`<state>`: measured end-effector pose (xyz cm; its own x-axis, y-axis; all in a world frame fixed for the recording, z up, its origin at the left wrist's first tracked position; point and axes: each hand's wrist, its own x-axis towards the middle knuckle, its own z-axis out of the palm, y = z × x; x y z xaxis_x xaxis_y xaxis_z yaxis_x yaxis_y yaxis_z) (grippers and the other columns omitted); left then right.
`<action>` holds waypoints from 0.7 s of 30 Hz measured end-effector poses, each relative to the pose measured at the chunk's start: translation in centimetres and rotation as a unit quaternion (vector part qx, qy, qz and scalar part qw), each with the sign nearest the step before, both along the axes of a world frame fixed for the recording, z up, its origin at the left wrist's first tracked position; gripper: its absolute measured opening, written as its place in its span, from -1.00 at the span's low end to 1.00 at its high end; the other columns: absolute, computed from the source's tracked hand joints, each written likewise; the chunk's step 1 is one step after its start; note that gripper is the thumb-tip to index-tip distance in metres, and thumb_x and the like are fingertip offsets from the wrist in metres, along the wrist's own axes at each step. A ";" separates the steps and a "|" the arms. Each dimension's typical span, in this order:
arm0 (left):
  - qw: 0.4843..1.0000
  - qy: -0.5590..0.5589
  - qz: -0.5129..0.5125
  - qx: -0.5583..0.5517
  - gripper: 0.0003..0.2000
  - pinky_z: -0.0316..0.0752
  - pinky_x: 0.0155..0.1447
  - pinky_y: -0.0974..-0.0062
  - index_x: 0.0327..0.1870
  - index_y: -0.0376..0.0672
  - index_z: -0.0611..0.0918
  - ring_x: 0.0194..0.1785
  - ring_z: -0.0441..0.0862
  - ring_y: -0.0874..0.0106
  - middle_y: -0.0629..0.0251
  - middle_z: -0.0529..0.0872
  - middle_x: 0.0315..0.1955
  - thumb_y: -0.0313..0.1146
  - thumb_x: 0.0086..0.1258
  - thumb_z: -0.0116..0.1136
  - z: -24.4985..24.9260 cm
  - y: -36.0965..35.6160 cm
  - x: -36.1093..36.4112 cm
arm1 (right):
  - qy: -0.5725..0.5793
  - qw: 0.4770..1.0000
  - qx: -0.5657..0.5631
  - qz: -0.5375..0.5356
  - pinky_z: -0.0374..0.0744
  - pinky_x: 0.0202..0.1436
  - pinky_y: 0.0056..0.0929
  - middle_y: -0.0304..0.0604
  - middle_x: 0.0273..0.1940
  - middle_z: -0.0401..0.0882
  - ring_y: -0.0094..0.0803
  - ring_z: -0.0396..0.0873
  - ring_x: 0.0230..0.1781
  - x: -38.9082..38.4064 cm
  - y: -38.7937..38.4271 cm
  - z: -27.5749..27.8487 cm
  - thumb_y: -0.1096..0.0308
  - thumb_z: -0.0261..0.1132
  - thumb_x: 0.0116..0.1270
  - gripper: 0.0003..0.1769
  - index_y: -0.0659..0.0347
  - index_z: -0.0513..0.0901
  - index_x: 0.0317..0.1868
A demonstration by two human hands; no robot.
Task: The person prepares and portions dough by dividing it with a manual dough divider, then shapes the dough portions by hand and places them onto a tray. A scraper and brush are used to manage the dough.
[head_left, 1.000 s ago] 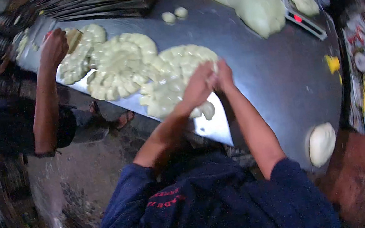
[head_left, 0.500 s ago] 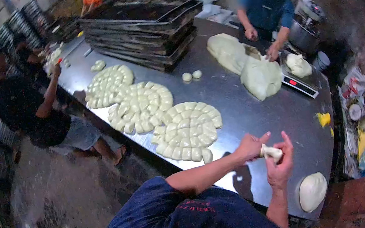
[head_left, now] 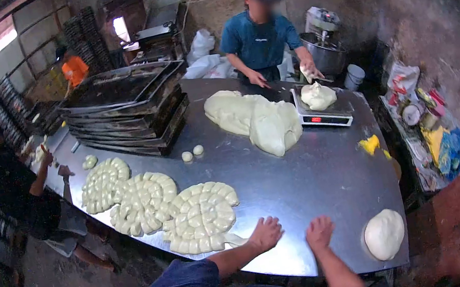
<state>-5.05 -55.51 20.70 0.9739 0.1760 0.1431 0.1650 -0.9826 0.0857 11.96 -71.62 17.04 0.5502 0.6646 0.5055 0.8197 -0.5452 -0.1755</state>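
My left hand (head_left: 266, 233) is over the near edge of the metal table (head_left: 334, 187), empty, with its fingers apart. Just left of it lies a round slab of dough (head_left: 203, 218) cut into many small pieces, with a tail of dough (head_left: 234, 239) pointing towards my wrist. My right hand (head_left: 319, 232) is a short way to the right, its fingers slightly bent and apart, and no dough shows in it. A smooth ball of dough (head_left: 385, 235) rests to the right of my right forearm, apart from it.
Two more cut dough rounds (head_left: 144, 203) lie farther left. Stacked black trays (head_left: 128, 115) stand behind them. Across the table a co-worker (head_left: 258, 38) handles dough beside a digital scale (head_left: 326, 115) and a large dough mass (head_left: 259, 117). Two small dough balls (head_left: 193, 153) sit mid-table.
The small piece of dough that was between my hands no longer shows in them. My hands have moved apart and lower over the table. The camera view has tilted up.
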 end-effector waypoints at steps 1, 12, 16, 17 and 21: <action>0.999 -0.017 0.035 -0.004 -0.65 0.34 0.09 0.11 -0.13 -0.20 0.61 0.07 0.46 0.16 0.12 0.59 -0.09 -0.08 0.51 -0.08 0.6 0.7 -1.1 | -0.012 1.000 0.010 0.001 0.34 0.01 0.04 -0.02 -0.18 0.51 -0.01 0.43 -0.05 1.3 -1.7 1.0 0.34 0.30 0.08 -0.86 0.18 0.55 -0.36; 0.998 0.060 0.004 -0.026 -0.72 0.41 -0.02 0.08 -0.16 -0.21 0.60 -0.04 0.52 0.14 0.11 0.62 -0.13 -0.18 0.43 -0.02 0.7 -1.6 1.6 | 0.017 0.999 0.022 -0.029 0.38 -0.12 0.05 0.07 -0.24 0.48 0.10 0.43 -0.13 0.2 -3.9 2.1 0.41 0.28 0.13 -0.88 0.19 0.49 -0.35; 0.981 0.108 0.117 -0.109 -0.60 0.42 0.16 0.00 0.09 -0.24 0.56 0.14 0.50 0.07 0.01 0.56 0.07 -0.09 0.47 -0.03 -1.5 -4.6 -4.4 | 0.015 0.993 0.083 -0.082 0.36 -0.10 0.13 0.11 -0.24 0.46 0.11 0.44 -0.12 -3.8 -7.9 -2.6 0.41 0.26 0.11 -0.89 0.20 0.49 -0.38; 0.992 0.030 0.077 -0.100 -0.62 0.41 0.15 0.03 0.05 -0.23 0.57 0.12 0.50 0.09 0.03 0.57 0.05 -0.10 0.46 -0.02 -1.8 -5.8 -3.8 | 0.062 0.994 0.084 -0.031 0.38 -0.08 0.11 0.11 -0.24 0.46 0.12 0.44 -0.12 -5.2 -6.1 -1.3 0.41 0.26 0.12 -0.90 0.20 0.50 -0.37; 0.993 -0.047 -0.097 -0.041 -0.72 0.40 0.00 0.14 -0.23 -0.20 0.61 0.00 0.48 0.16 0.09 0.58 -0.16 -0.15 0.42 0.02 -2.7 -5.5 1.8 | 0.071 0.996 0.027 0.044 0.40 -0.07 0.01 0.05 -0.21 0.48 0.05 0.44 -0.12 -2.2 -0.5 1.3 0.38 0.30 0.13 -0.85 0.18 0.50 -0.33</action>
<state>-3.21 -60.97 18.02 0.9737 0.0015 0.2279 -0.0388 -0.9844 0.1719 9.79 -72.15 18.31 0.5603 0.6867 0.4631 0.8282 -0.4592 -0.3212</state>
